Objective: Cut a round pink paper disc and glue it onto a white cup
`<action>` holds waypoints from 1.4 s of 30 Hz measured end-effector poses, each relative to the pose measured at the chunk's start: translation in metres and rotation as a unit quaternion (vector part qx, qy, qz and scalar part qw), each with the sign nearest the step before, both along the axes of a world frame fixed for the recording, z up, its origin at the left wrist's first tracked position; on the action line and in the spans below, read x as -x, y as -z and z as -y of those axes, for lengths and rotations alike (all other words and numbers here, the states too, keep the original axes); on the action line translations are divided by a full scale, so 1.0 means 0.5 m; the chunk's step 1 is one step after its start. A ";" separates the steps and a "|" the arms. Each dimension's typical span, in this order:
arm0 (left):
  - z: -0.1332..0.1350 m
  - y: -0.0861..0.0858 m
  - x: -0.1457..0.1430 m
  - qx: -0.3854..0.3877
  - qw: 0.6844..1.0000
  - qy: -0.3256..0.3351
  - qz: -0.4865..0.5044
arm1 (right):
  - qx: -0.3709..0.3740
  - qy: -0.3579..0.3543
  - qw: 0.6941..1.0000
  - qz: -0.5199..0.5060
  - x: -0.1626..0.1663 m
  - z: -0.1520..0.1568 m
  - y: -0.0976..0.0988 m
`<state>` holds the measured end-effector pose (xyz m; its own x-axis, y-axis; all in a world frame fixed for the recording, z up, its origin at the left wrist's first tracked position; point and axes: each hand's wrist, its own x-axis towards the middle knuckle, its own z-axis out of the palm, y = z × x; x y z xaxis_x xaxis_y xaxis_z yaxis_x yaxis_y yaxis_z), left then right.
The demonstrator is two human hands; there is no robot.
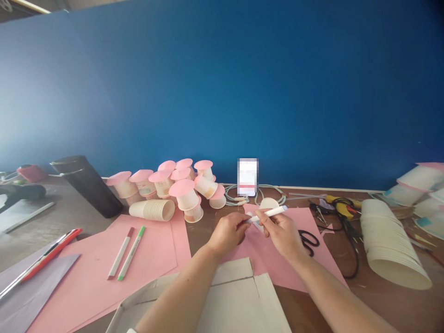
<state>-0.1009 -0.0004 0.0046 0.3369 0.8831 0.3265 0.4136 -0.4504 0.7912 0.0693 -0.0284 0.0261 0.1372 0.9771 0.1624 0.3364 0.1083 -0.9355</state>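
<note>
A white marker (277, 211) is held slantwise between my two hands, above a sheet of pink paper (319, 273). My left hand (227, 233) pinches its left end, which the fingers partly hide. Thumb and fingers of my right hand (282, 231) are closed around the marker's middle, and its pale right end sticks out. Just behind the hands stands a white paper cup (269, 203), partly covered. Beside my right wrist lie scissors with black handles (309, 239); their blades are hidden. Two more markers, one dark red (120, 253) and one green (132, 253), lie on pink paper at the left.
Several cups with pink discs (182, 188) stand at the back left. Stacks of cups lie nearby (151, 210) and at the right (391, 240). A dark tumbler (88, 185), a red cutter (52, 254), cardboard (243, 305), cables and a phone (247, 177) surround the work area.
</note>
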 end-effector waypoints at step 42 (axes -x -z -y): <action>0.007 -0.005 -0.002 -0.048 0.989 -0.018 -0.141 | 0.028 -0.002 0.998 0.050 0.028 0.003 0.030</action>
<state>-0.1000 -0.0039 0.0070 0.3955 0.8658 0.3064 0.6290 -0.4984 0.5965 0.0553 -0.0300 0.0110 0.1198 0.9854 0.1207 0.4288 0.0582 -0.9015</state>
